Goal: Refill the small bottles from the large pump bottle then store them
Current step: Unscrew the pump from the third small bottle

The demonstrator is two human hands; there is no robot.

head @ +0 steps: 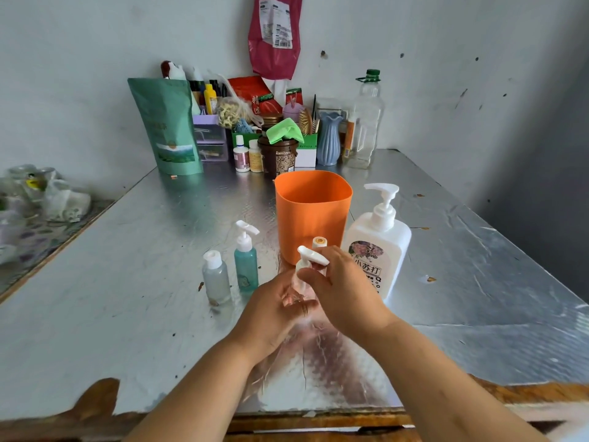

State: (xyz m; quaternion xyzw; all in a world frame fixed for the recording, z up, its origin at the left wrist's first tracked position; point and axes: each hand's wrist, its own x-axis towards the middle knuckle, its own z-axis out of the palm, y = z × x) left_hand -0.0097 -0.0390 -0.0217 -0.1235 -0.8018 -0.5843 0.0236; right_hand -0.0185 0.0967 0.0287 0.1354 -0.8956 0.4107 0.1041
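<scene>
A small clear bottle with a white pump top stands in the middle of the foil-covered table. My left hand grips its body. My right hand pinches the collar under the pump top. To the left stand a small teal pump bottle and a small frosted bottle with a white cap. The large white pump bottle stands at the right, touching my right hand's far side. A small orange-topped bottle peeks out behind my right hand. An orange bin stands behind.
Clutter lines the back wall: a green pouch, a brown jar, a blue vase, a tall clear bottle. A pile of plastic bags lies at the left. The table's worn front edge is near me.
</scene>
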